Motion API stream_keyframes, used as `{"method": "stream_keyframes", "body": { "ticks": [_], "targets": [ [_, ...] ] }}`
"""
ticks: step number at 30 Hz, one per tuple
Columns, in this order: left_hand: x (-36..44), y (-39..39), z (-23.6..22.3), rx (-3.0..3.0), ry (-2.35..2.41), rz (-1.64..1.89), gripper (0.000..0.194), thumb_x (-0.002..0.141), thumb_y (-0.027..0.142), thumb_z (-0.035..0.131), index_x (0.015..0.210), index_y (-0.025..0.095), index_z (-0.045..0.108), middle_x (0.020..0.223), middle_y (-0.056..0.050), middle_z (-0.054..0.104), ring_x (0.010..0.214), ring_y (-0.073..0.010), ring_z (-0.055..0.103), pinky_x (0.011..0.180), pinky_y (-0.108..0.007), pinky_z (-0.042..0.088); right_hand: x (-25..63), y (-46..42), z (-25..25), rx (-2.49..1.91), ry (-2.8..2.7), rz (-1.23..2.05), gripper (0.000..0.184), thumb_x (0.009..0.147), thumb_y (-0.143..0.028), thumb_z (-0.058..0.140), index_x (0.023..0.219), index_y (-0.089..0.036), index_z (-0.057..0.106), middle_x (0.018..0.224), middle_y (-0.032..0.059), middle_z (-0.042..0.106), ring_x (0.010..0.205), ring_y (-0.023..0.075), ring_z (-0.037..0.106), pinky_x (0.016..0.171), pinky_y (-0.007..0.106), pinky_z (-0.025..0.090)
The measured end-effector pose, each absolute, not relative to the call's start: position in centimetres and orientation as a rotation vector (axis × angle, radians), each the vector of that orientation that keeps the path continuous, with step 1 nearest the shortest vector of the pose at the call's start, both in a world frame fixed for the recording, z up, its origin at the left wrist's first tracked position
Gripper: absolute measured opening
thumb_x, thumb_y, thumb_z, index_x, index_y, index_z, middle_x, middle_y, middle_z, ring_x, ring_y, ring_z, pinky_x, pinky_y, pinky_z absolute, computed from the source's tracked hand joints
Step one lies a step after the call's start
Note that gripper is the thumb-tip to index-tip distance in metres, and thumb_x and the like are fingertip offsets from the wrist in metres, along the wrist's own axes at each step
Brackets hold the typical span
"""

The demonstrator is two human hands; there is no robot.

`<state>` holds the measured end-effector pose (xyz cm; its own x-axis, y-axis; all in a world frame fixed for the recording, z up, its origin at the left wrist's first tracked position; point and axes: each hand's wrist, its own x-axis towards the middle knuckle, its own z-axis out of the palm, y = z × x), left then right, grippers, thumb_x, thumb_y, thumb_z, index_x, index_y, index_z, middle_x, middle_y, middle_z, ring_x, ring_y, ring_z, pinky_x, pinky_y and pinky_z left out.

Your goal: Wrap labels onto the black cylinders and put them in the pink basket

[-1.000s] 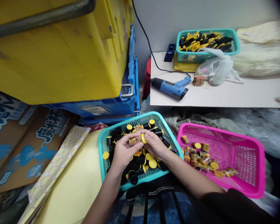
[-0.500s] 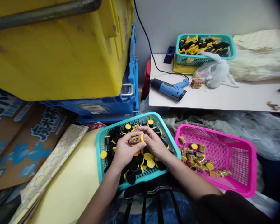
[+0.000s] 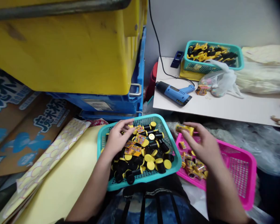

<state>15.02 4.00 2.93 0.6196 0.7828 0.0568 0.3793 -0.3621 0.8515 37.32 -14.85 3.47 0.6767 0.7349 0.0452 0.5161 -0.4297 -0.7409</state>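
Observation:
My right hand (image 3: 202, 144) holds a small yellow tube with a printed sleeve (image 3: 184, 129) between thumb and fingers, above the pink basket (image 3: 244, 158). Several similar wrapped tubes (image 3: 193, 166) lie in that basket. Over the left part of the teal basket (image 3: 144, 179), my left hand (image 3: 118, 138) has its thumb and fingers apart, close to the pieces there. Black tubes with yellow caps (image 3: 161, 166) fill this basket. Several printed sleeves (image 3: 134, 151) rest on top of them.
Behind, a white table (image 3: 224, 109) carries a blue heat gun (image 3: 174, 92), a knotted plastic bag (image 3: 224, 84) and another teal basket (image 3: 193, 66) of black and yellow parts. A yellow bin (image 3: 72, 56) stands on blue crates (image 3: 116, 104) at left, beside printed cardboard (image 3: 44, 130).
My hands have parted. My right hand has carried the wrapped tube rightward over the pink basket, while my left hand has let go of it and shifted slightly left, uncovering the sleeves.

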Motion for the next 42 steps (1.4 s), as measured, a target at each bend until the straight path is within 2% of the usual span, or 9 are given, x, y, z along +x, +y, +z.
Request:
{"method": "stream_keyframes", "body": {
  "ticks": [2, 4, 10, 16, 21, 26, 32, 38, 42],
  "targets": [
    [14.8, 4.8, 1.9, 1.943, 1.061, 0.364, 0.031, 0.088, 0.04, 0.05, 0.107, 0.02, 0.065, 0.097, -0.005, 0.069, 0.085, -0.0179, 0.064, 0.078, -0.028, 0.049, 40.2, -17.1, 3.3, -2.502, -1.13, 0.553, 0.05, 0.079, -0.056, 0.058, 0.114, -0.02, 0.065, 0.107, 0.0126, 0.067, 0.099, 0.035, 0.061, 0.087, 0.054, 0.045],
    [15.3, 5.0, 0.8, 1.961, 1.107, 0.184, 0.026, 0.082, 0.042, 0.058, 0.092, 0.02, 0.068, 0.083, -0.003, 0.071, 0.076, -0.0197, 0.064, 0.071, -0.028, 0.047, 41.5, -17.8, 3.0, -2.65, -1.195, 0.665, 0.055, 0.08, -0.056, 0.056, 0.117, -0.017, 0.064, 0.115, 0.0148, 0.064, 0.106, 0.0382, 0.059, 0.092, 0.056, 0.043],
    [17.0, 4.6, -1.4, 1.969, 1.129, 0.096, 0.029, 0.065, 0.022, 0.073, 0.093, 0.02, 0.065, 0.068, -0.001, 0.069, 0.066, -0.0201, 0.063, 0.063, -0.026, 0.042, 37.6, -11.5, 3.4, -2.184, -1.285, 0.768, 0.043, 0.089, -0.052, 0.048, 0.115, -0.021, 0.063, 0.116, 0.0085, 0.065, 0.105, 0.0271, 0.061, 0.091, 0.041, 0.048],
    [16.7, 4.4, -2.0, 1.938, 1.118, 0.158, 0.038, 0.062, 0.029, 0.077, 0.098, 0.022, 0.066, 0.091, -0.005, 0.071, 0.084, -0.0235, 0.064, 0.069, -0.028, 0.043, 34.9, -6.8, 2.1, -2.002, -1.368, 0.797, 0.029, 0.089, -0.04, 0.051, 0.105, -0.021, 0.066, 0.106, 0.0062, 0.068, 0.097, 0.0231, 0.064, 0.085, 0.037, 0.047],
    [16.8, 4.6, -1.8, 1.824, 1.091, 0.184, 0.042, 0.065, 0.018, 0.07, 0.106, 0.019, 0.064, 0.065, 0.003, 0.06, 0.066, -0.0172, 0.061, 0.062, -0.025, 0.043, 34.2, -6.5, 1.2, -1.905, -1.322, 0.86, 0.029, 0.089, -0.041, 0.05, 0.103, -0.021, 0.067, 0.101, 0.0047, 0.069, 0.09, 0.0196, 0.063, 0.081, 0.034, 0.046],
    [16.0, 4.3, 1.1, 1.65, 0.905, 0.18, 0.057, 0.068, 0.024, 0.07, 0.122, 0.018, 0.053, 0.064, 0.005, 0.06, 0.064, -0.0159, 0.064, 0.062, -0.025, 0.048, 33.3, -6.0, 0.8, -1.626, -1.335, 0.969, 0.037, 0.085, -0.048, 0.056, 0.104, -0.018, 0.068, 0.11, 0.0077, 0.065, 0.103, 0.0211, 0.058, 0.092, 0.035, 0.042],
    [16.0, 2.7, 2.7, 1.324, 0.822, 0.375, 0.058, 0.063, 0.024, 0.077, 0.116, 0.018, 0.055, 0.069, 0.004, 0.064, 0.071, -0.0136, 0.064, 0.073, -0.027, 0.05, 31.5, -5.1, 0.1, -1.507, -0.954, 1.174, 0.04, 0.073, -0.054, 0.068, 0.067, -0.015, 0.058, 0.071, 0.0024, 0.063, 0.073, 0.0153, 0.057, 0.073, 0.028, 0.043],
    [15.8, 3.2, 1.1, 1.126, 0.977, 0.689, 0.035, 0.061, 0.037, 0.08, 0.081, 0.015, 0.062, 0.07, 0.001, 0.065, 0.063, -0.0116, 0.062, 0.067, -0.025, 0.051, 34.6, -5.5, 1.2, -1.814, -1.249, 0.791, 0.039, 0.095, -0.048, 0.036, 0.1, -0.018, 0.061, 0.103, 0.0052, 0.064, 0.096, 0.0171, 0.057, 0.085, 0.029, 0.043],
    [15.5, 3.3, 1.1, 1.081, 1.001, 0.775, 0.036, 0.062, 0.038, 0.08, 0.081, 0.016, 0.061, 0.077, 0.0, 0.067, 0.067, -0.0106, 0.061, 0.065, -0.023, 0.051, 34.7, -5.3, 0.1, -2.189, -1.811, 0.668, 0.022, 0.082, -0.025, 0.06, 0.1, -0.014, 0.063, 0.101, 0.0129, 0.065, 0.103, 0.0273, 0.055, 0.09, 0.039, 0.039]
  ]
}}
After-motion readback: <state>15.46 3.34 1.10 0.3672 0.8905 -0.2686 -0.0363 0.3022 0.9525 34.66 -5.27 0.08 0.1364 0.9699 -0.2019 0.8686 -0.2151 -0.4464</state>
